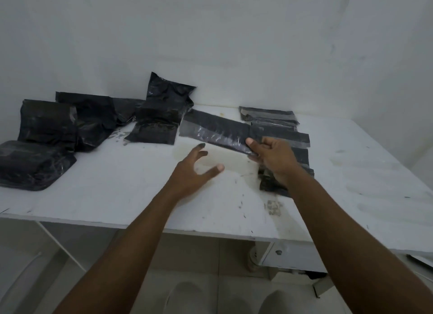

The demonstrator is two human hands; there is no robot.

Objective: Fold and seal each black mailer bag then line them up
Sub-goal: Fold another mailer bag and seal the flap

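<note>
My right hand [273, 155] grips one end of a long, flat, folded black mailer bag [215, 132] and holds it just above the white table [117, 192], its free end pointing left and away. My left hand [196, 169] hovers open below the bag's middle, fingers spread, touching nothing. Under and behind my right hand lies a row of folded flat black mailers [278, 128], partly hidden by the hand and wrist. At the left and back stand several bulkier black mailer bags [46, 135], one [167, 94] leaning upright against the wall.
The table's front edge runs below my forearms, with floor and table legs underneath. A white wall closes off the back. A yellowish stain [218, 159] marks the tabletop between my hands. Bare tabletop [365, 163] extends to the right of the folded row.
</note>
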